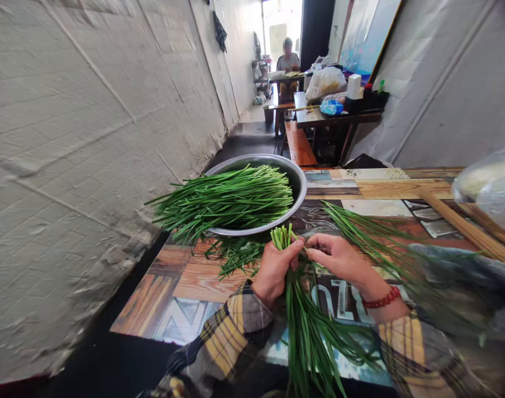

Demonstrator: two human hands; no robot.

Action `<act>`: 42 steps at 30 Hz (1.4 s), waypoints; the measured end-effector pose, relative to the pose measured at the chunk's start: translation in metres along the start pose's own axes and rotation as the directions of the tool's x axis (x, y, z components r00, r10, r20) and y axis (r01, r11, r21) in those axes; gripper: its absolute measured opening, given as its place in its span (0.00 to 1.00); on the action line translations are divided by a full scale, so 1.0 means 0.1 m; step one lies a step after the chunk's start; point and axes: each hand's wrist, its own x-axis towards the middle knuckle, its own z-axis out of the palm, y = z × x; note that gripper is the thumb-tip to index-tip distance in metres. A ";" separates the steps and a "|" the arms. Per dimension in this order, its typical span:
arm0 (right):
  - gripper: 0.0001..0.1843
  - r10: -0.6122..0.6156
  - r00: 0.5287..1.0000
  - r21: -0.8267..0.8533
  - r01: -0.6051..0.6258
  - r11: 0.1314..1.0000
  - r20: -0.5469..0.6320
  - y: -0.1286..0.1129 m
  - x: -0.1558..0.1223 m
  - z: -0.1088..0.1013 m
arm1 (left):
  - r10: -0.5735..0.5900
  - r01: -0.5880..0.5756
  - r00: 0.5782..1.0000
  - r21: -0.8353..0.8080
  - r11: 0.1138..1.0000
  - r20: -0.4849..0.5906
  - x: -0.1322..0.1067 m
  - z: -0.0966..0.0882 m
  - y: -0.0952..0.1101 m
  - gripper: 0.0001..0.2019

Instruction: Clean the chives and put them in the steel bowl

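— Fingers (292, 247) of left hand (272, 271) closed round chive bunch (306, 326) above table (194, 282); right hand (337, 257) pinches its cut ends.
— Progress?
— Heaped steel bowl (301, 185) behind; loose stalks (360, 226) beside, likely undone.

Site: small eatery, prep in the dining room. Evidence: narrow room, plain white wall (90, 110) at left; patterned dining table (194, 284) near, a second table (318, 117) with a wooden bench (298, 145) far behind it in the same row. Bulk quantity: wide metal basin (301, 185) heaped with chives (231, 199). Far table carries plastic bags (324, 83) and a white box (354, 87). One person (288, 58) is seated at the far end by the bright doorway.
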 end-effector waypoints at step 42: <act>0.22 0.043 0.992 0.285 -0.076 0.956 0.120 0.08 0.03 0.04 | -0.090 0.087 0.988 0.028 0.996 0.126 0.01 0.01 0.03 0.16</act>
